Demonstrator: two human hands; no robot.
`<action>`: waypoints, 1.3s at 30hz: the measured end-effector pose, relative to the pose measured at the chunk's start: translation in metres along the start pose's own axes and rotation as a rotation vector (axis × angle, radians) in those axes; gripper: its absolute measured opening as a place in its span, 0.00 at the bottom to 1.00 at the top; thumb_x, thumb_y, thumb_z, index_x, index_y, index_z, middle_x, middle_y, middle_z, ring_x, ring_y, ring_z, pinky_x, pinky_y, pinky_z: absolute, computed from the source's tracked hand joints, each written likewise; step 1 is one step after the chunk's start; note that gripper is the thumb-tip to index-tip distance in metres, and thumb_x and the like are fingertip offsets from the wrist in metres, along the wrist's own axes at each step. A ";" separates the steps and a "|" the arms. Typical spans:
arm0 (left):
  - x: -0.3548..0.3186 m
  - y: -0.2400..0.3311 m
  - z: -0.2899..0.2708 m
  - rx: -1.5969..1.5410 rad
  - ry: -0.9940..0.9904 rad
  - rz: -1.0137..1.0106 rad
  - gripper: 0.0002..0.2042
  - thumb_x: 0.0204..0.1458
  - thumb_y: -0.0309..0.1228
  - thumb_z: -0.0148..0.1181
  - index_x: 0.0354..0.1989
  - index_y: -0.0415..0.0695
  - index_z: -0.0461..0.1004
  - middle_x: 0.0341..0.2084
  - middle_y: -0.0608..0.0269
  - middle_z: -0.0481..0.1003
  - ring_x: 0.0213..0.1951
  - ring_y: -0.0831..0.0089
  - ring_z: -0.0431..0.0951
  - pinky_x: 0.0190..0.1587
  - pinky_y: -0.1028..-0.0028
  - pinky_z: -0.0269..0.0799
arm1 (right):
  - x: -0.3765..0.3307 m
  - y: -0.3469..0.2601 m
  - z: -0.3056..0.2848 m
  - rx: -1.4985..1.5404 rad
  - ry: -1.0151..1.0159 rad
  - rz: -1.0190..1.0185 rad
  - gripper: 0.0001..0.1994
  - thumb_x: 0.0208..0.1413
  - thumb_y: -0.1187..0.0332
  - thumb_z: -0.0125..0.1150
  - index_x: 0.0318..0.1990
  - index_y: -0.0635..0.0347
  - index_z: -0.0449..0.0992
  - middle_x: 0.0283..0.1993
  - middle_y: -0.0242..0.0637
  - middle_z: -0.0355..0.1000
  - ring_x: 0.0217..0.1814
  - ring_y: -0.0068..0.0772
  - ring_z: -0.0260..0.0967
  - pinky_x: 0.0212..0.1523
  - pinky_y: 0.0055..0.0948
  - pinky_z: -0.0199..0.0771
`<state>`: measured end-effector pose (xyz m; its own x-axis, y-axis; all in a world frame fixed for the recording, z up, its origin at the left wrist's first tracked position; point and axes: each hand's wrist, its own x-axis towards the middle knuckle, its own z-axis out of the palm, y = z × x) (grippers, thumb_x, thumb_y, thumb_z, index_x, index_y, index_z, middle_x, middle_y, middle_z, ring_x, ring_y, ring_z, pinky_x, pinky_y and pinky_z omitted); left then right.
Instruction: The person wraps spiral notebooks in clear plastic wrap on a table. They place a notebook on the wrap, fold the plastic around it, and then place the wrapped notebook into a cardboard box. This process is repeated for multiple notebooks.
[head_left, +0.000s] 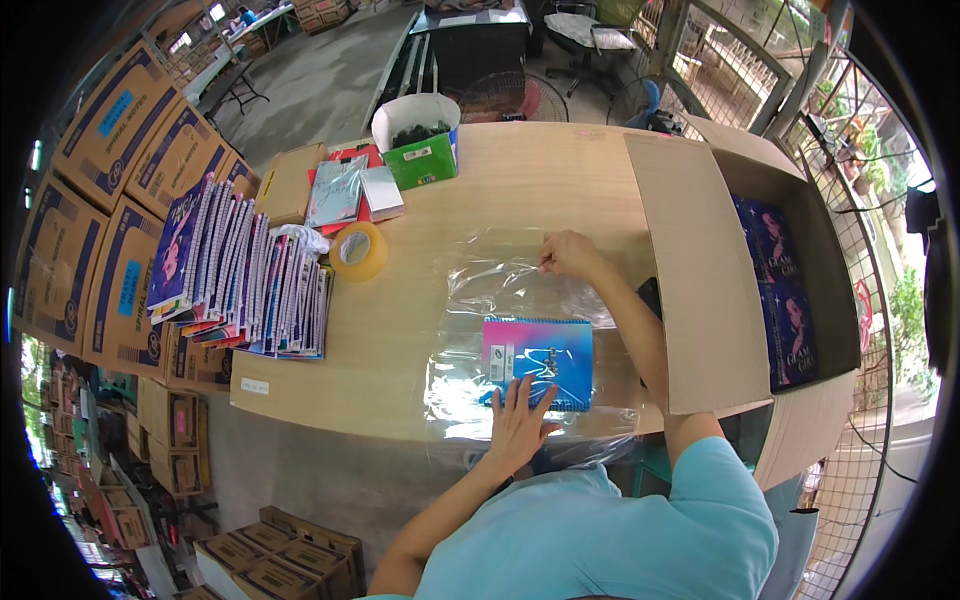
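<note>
Pinched between thumb and fingertips of the right hand (567, 255), the far edge of a clear plastic bag (500, 290) is lifted slightly off the wooden table (520, 190), at about twelve o'clock from the notebook. A blue-and-pink spiral notebook (538, 350) is seen lying inside or on that bag, near the table's front edge, and it is pressed flat by the left hand (520, 420), whose fingers are spread open on its lower edge and nothing is gripped by them. The step in hand is judged to be the sleeving of the notebook in the bag; the next move would call for the bag's mouth to be held taut while the notebook is kept from sliding, since the thin film can crumple or cling. At three o'clock an open cardboard carton (700, 280) is placed against the table, and dark blue notebooks (785, 300) are stacked inside it. At eleven o'clock a green box (420, 140) with a white liner is filled with small dark items, too small to identify. At nine o'clock a long row of spiral notebooks (250, 270) is laid out, with a roll of tape (358, 250) just beside it.
</note>
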<state>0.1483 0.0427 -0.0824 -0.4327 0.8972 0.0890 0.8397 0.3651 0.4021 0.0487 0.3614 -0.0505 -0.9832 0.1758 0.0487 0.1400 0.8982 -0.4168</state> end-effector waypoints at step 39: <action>-0.003 0.001 0.035 0.047 -0.001 -0.117 0.34 0.38 0.46 0.71 0.60 0.63 0.69 0.66 0.28 0.42 0.68 0.32 0.40 0.62 0.34 0.43 | -0.170 -0.121 0.097 0.025 0.391 0.071 0.08 0.39 0.76 0.61 0.31 0.56 0.80 0.30 0.37 0.68 0.35 0.41 0.70 0.34 0.38 0.72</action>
<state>0.1622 0.0492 -0.1141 -0.5287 0.8477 0.0433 0.7978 0.4788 0.3665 0.1880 0.1838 -0.0970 -0.8520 0.3814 0.3587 0.1981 0.8689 -0.4535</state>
